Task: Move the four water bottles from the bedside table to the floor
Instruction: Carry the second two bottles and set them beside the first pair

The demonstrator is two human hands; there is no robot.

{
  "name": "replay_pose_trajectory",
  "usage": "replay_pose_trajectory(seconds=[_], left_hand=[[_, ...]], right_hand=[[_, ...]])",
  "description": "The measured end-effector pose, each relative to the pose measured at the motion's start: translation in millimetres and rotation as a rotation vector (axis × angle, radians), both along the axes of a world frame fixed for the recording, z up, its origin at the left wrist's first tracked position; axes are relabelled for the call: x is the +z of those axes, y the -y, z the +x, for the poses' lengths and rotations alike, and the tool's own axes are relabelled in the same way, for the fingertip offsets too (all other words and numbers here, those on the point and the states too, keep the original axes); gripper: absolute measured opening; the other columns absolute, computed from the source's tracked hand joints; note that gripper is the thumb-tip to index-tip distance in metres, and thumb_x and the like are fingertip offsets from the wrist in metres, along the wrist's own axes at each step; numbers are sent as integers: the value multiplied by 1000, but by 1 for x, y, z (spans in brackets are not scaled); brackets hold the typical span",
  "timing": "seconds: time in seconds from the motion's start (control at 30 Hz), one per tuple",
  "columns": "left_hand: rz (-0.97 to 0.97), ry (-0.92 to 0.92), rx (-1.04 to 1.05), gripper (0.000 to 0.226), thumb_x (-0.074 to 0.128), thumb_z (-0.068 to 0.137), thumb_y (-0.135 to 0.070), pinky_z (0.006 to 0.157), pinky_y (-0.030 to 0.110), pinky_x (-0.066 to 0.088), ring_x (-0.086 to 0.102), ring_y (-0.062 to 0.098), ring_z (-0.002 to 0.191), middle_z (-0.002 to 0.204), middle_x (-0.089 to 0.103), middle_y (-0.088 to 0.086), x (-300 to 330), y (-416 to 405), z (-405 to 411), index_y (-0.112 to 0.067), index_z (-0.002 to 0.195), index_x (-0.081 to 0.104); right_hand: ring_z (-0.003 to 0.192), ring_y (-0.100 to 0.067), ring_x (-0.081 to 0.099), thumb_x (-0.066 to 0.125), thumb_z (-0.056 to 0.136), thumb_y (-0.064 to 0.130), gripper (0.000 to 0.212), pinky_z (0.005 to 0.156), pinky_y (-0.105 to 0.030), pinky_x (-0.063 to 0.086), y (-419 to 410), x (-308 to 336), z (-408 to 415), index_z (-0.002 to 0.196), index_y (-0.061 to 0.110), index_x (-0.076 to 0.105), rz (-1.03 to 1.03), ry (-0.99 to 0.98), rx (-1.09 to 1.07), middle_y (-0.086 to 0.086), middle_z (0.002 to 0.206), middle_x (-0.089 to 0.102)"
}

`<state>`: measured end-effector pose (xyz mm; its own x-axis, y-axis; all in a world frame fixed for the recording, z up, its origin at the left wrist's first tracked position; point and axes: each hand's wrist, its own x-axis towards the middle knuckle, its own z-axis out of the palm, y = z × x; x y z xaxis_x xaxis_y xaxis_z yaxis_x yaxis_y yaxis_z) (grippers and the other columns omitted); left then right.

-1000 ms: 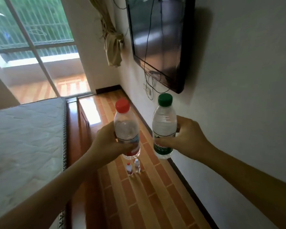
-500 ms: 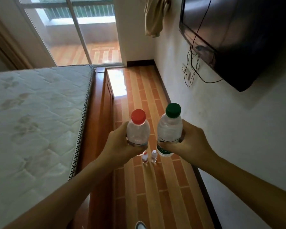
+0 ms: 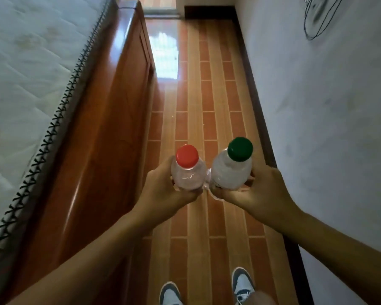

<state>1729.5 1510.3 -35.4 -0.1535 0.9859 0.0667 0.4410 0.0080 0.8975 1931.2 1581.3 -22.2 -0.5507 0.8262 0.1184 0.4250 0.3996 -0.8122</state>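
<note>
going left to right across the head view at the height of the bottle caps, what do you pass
mattress → wooden bed frame → left hand → red-capped bottle → green-capped bottle → right hand → dark baseboard → white wall

**Two bottles in hand, held above the floor**

I observed two clear plastic water bottles, both upright and viewed from above. The red-capped bottle (image 3: 187,170) sat in my left hand (image 3: 163,190), gripped around its body. The green-capped bottle (image 3: 232,170) sat in my right hand (image 3: 251,190), gripped likewise; it rose slightly higher and appeared somewhat larger. Both caps were screwed on. The two bottles stood side by side, their shoulders close together or touching; I could not tell which. Both were held in the air over the tiled floor (image 3: 207,95). Lower bodies and labels were hidden by the fingers.
</note>
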Motion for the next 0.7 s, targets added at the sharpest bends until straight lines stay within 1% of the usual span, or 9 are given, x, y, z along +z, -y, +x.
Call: replay_pose_trajectory(seconds=[0.1, 0.2, 0.33, 0.4, 0.53, 0.57, 0.67, 0.7], left_hand=[[-29, -7, 4, 48, 84, 74, -25, 81, 41, 58, 69, 14, 96, 105, 70, 0, -113, -14, 5, -12, 115, 60], [-42, -31, 11, 55, 85, 73, -28, 81, 42, 58, 67, 15, 99, 109, 69, 2, -218, -28, 10, -11, 119, 58], [-37, -41, -11, 60, 84, 73, -31, 82, 41, 58, 66, 12, 102, 113, 68, 0, -332, -47, 12, -13, 123, 56], [-32, -35, -30, 59, 84, 74, -30, 81, 40, 58, 66, 12, 103, 114, 67, -1, -379, -56, 13, -14, 124, 56], [-36, -35, -27, 58, 83, 74, -30, 79, 42, 58, 67, 15, 101, 112, 67, 2, -457, -71, 12, -11, 122, 56], [-38, -28, -23, 56, 83, 74, -30, 78, 43, 58, 68, 17, 100, 111, 67, 3, -471, -74, 13, -12, 120, 57], [-55, -14, -2, 51, 83, 74, -32, 75, 46, 57, 67, 17, 96, 106, 68, 1, -503, -82, 16, -14, 116, 58], [-71, -5, 3, 50, 83, 74, -33, 75, 46, 57, 67, 16, 95, 105, 68, 0, -509, -84, 17, -15, 114, 59]], right_hand=[[92, -2, 65, 84, 70, 43, 55, 71, -13, 52, -17, -110, 8, 115, 22, 60, 19, 1, 25, 20, 99, 65], [92, 4, 63, 85, 69, 40, 51, 71, -10, 49, -28, -211, 15, 110, 28, 57, 36, 5, 49, 30, 97, 59], [91, 5, 62, 86, 69, 36, 52, 72, -9, 49, -42, -331, 19, 111, 25, 58, 21, -2, 58, 25, 97, 60], [92, 9, 60, 87, 67, 30, 54, 72, -7, 48, -48, -383, 20, 111, 25, 57, 11, -16, 48, 24, 98, 59], [94, 0, 64, 88, 68, 26, 54, 76, -19, 54, -61, -466, 20, 113, 16, 61, -59, -15, 43, 9, 104, 67], [94, 0, 65, 88, 68, 25, 53, 76, -20, 54, -65, -481, 20, 112, 17, 61, -71, -26, 33, 10, 103, 68], [92, 3, 64, 88, 67, 25, 50, 73, -15, 53, -74, -511, 17, 108, 24, 59, -63, -49, 7, 17, 100, 65], [91, 3, 64, 88, 67, 27, 50, 72, -16, 53, -76, -517, 16, 108, 24, 59, -63, -52, -1, 17, 100, 65]])
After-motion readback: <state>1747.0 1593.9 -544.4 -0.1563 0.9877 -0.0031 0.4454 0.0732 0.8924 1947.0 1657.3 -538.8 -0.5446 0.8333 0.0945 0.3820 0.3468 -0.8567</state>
